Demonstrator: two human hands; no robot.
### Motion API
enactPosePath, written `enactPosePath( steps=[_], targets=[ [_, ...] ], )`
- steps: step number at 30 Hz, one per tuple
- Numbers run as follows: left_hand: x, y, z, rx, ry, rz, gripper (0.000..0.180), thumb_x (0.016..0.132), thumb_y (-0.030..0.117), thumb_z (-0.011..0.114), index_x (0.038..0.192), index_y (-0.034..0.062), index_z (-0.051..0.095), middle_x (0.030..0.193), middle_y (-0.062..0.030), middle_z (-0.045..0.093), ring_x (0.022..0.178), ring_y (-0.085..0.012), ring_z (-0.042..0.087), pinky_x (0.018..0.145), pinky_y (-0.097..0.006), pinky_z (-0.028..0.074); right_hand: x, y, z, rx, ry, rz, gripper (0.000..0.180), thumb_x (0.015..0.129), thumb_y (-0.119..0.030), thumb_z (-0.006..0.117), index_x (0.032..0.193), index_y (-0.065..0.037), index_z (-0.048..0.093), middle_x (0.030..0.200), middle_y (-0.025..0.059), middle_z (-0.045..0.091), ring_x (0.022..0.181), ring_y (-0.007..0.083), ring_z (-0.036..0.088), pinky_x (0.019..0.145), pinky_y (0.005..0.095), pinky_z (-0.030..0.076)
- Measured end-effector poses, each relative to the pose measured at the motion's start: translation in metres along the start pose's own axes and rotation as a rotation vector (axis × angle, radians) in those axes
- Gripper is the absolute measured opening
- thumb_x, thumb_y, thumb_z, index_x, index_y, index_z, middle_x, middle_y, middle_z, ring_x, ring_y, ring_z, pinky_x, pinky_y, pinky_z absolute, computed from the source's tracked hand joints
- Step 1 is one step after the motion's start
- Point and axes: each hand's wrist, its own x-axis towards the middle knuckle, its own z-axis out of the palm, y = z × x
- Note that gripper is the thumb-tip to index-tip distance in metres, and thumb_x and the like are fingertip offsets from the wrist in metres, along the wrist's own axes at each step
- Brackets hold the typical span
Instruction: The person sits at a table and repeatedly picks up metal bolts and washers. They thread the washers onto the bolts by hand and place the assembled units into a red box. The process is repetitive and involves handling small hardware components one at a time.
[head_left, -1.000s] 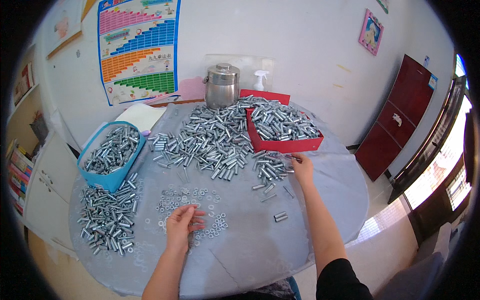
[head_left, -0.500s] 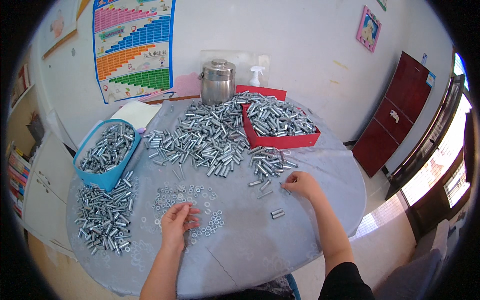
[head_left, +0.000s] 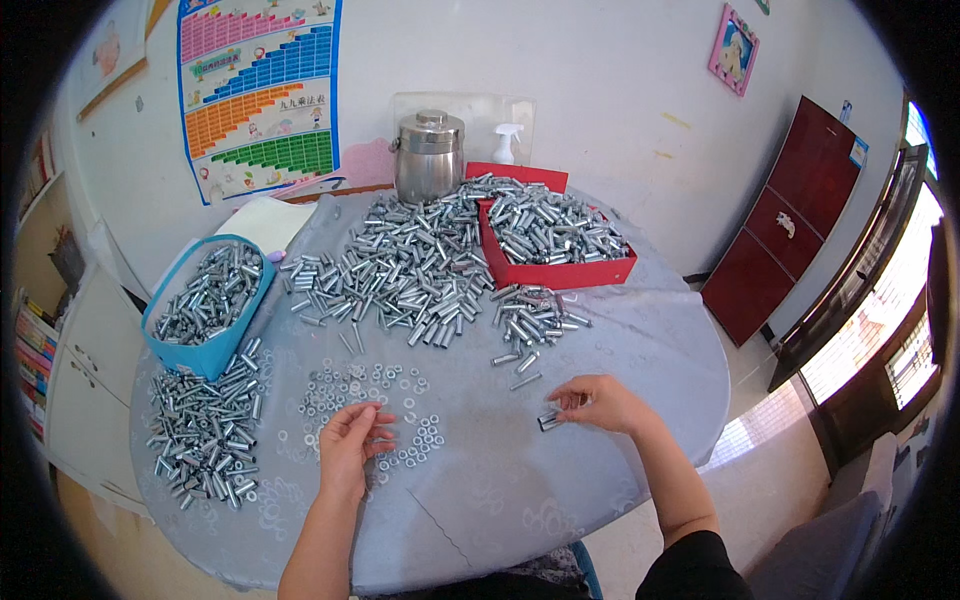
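My right hand [head_left: 598, 404] is closed in a pinch just over two short metal sleeves [head_left: 548, 422] lying on the table; its fingers partly cover them, and what sits between the fingertips is too small to make out. On the left, my left hand [head_left: 350, 440] hovers beside scattered nuts and washers [head_left: 408, 452], its fingers curled with thumb and forefinger together. Whatever it may hold is hidden. Several loose metal bolts with sleeves [head_left: 540, 318] lie beyond my right hand, near a thin single bolt [head_left: 526, 381].
A blue basket [head_left: 210, 355] full of metal sleeve bolts stands at the left, with a pile [head_left: 205, 430] in front of it. A larger heap [head_left: 400, 265] spreads across the back beside a filled red box [head_left: 570, 274]. Behind stand a steel pot [head_left: 430, 160] and a spray bottle [head_left: 505, 145].
My right hand has moved nearer and slightly left, from the loose bolts to the two sleeves. My left hand stays in nearly the same place. The whole view has shifted slightly.
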Motion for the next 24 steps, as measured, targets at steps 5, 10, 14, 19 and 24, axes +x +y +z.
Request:
enactPosePath(
  steps=[5, 10, 14, 19, 24],
  targets=[
    [0.0, -0.001, 0.0, 0.002, -0.009, -0.001, 0.017, 0.086, 0.016, 0.054, 0.096, 0.0031, 0.058, 0.085, -0.0108, 0.063, 0.064, -0.0122, 0.058, 0.056, -0.026, 0.052, -0.011, -0.003, 0.012, -0.265, -0.014, -0.114, 0.028, 0.072, -0.012, 0.066, 0.1, -0.011, 0.063, 0.082, 0.0061, 0.058, 0.071, 0.0201, 0.057, 0.066, 0.0302, 0.047],
    [0.003, -0.004, -0.001, 0.011, -0.003, -0.01, 0.015, 0.086, 0.015, 0.054, 0.095, 0.0037, 0.059, 0.084, -0.0105, 0.063, 0.063, -0.0118, 0.058, 0.055, -0.026, 0.052, -0.002, 0.007, 0.026, -0.374, 0.164, -0.291, 0.026, 0.074, -0.013, 0.063, 0.1, -0.012, 0.063, 0.085, 0.0072, 0.056, 0.074, 0.0242, 0.057, 0.066, 0.0323, 0.047],
    [0.002, -0.004, -0.001, 0.002, 0.004, -0.014, 0.015, 0.086, 0.013, 0.053, 0.096, 0.002, 0.058, 0.084, -0.0118, 0.063, 0.063, -0.0116, 0.058, 0.055, -0.025, 0.052, 0.014, 0.002, 0.037, -0.393, 0.235, -0.39, 0.023, 0.077, -0.014, 0.061, 0.099, -0.011, 0.063, 0.088, 0.0073, 0.057, 0.077, 0.0244, 0.057, 0.066, 0.0325, 0.047],
    [0.002, -0.003, 0.001, 0.016, -0.002, -0.016, 0.015, 0.086, 0.012, 0.053, 0.096, 0.0014, 0.058, 0.085, -0.0124, 0.063, 0.063, -0.0116, 0.058, 0.056, -0.025, 0.052, 0.037, 0.002, 0.051, -0.339, 0.258, -0.454, 0.021, 0.077, -0.013, 0.06, 0.098, -0.008, 0.062, 0.092, 0.0085, 0.057, 0.082, 0.0258, 0.057, 0.069, 0.0336, 0.047],
    [0.002, -0.003, -0.001, 0.003, -0.035, -0.007, 0.015, 0.086, 0.014, 0.054, 0.096, 0.0033, 0.058, 0.086, -0.0107, 0.063, 0.064, -0.0117, 0.058, 0.056, -0.027, 0.052, 0.051, -0.01, 0.061, -0.225, 0.229, -0.468, 0.022, 0.075, -0.009, 0.06, 0.097, -0.005, 0.061, 0.092, 0.0101, 0.057, 0.083, 0.0274, 0.057, 0.071, 0.0344, 0.047]
  ],
)
